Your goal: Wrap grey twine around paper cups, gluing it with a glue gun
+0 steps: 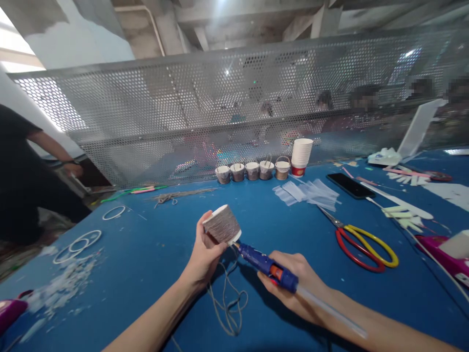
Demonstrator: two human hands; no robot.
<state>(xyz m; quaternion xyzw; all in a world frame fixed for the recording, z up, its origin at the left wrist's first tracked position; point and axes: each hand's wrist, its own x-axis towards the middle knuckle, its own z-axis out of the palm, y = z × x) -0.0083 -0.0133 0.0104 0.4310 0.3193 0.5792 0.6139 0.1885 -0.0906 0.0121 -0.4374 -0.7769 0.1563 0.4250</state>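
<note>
My left hand (pixel 204 255) is closed around a white paper cup (pixel 223 224) whose side is wound with grey-brown cord. The cup is tilted, its wide end toward the upper left. In my right hand (pixel 293 278) is a blue glue gun (pixel 258 260) with a clear glue stick coming out of its rear. Its nozzle is at the cup's lower edge, by the cord; whether they touch is hard to tell. Loose grey cord (pixel 234 320) hangs from the cup and lies in loops on the blue table (pixel 157 254) between my forearms.
Several cord-wrapped cups (pixel 252 171) and a stack of white cups (pixel 302 154) line the perforated metal screen (pixel 146 107). Scissors (pixel 361 247), a phone (pixel 351 186) and plastic strips (pixel 311 193) lie right. White rings (pixel 77 244) and scraps lie left. A person (pixel 32 171) stands far left.
</note>
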